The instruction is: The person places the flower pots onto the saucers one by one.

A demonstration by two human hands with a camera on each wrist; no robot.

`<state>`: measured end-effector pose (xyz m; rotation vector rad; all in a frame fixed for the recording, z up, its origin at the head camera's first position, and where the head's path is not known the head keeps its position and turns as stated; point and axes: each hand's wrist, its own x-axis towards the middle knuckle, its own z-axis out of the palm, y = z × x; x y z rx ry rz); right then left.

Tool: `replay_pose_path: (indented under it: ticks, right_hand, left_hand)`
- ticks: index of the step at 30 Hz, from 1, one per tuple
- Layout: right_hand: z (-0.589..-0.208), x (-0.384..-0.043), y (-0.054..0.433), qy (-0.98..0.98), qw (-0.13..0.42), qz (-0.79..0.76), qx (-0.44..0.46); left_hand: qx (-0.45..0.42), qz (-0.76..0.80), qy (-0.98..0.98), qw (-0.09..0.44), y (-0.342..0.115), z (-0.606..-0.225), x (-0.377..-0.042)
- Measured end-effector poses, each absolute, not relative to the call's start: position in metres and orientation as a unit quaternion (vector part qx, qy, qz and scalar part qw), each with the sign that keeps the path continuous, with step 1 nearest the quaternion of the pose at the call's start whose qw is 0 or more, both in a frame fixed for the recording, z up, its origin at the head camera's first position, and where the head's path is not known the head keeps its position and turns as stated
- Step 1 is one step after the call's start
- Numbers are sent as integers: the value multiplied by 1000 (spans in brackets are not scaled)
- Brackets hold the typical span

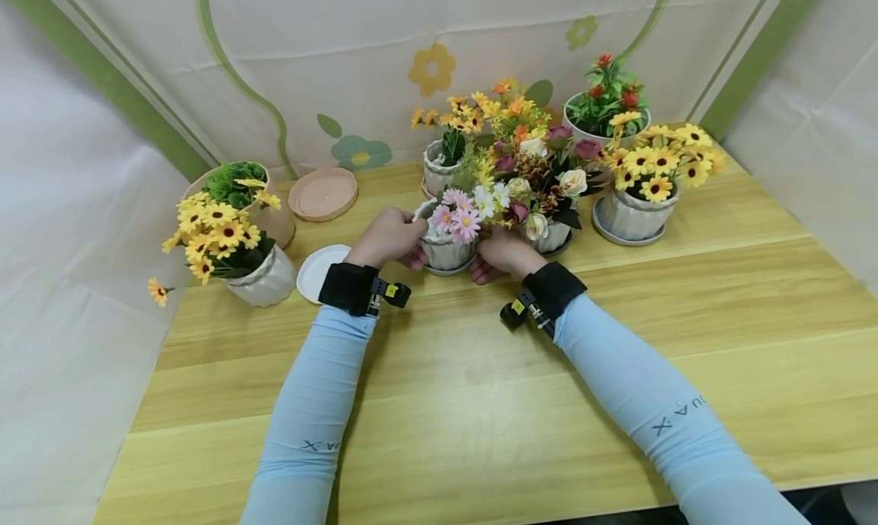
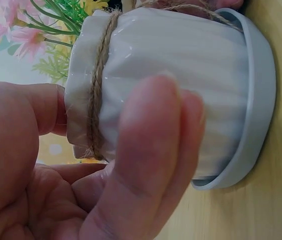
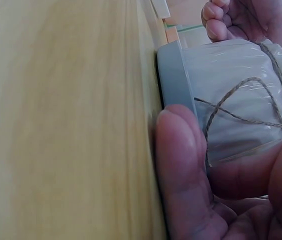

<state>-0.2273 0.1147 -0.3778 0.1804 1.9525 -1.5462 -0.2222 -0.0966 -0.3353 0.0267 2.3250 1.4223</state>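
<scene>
A white crinkled flower pot (image 1: 447, 252) with pink daisies (image 1: 458, 219) stands upright on a grey saucer (image 2: 261, 100) between my hands. Twine (image 2: 100, 80) circles its neck, and a loose twine bow (image 3: 246, 95) hangs down one side. My left hand (image 1: 389, 239) grips the pot's left side, thumb at the rim and fingers bent along the wall. From the right, my right hand (image 1: 504, 252) holds the pot low down, its thumb against the lower wall and a fingertip beside the saucer. Some of the right fingers are hidden behind the pot.
Close behind on the right are pots of roses (image 1: 549, 182), orange flowers (image 1: 439, 163) and yellow daisies (image 1: 638, 212), plus a red-flowered plant (image 1: 607, 113). At left stand a yellow daisy pot (image 1: 264, 277), a pink pot (image 1: 277, 216), a pink saucer (image 1: 324, 195) and a white saucer (image 1: 318, 272).
</scene>
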Motion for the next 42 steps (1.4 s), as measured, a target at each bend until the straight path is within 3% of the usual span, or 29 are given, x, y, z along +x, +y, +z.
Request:
replay_pose_path:
  ticks: [42]
  right_hand:
    - [-377,-224,118,744,319,-586,42]
  left_hand:
    - [21,505,838,208,-98,-336,-221]
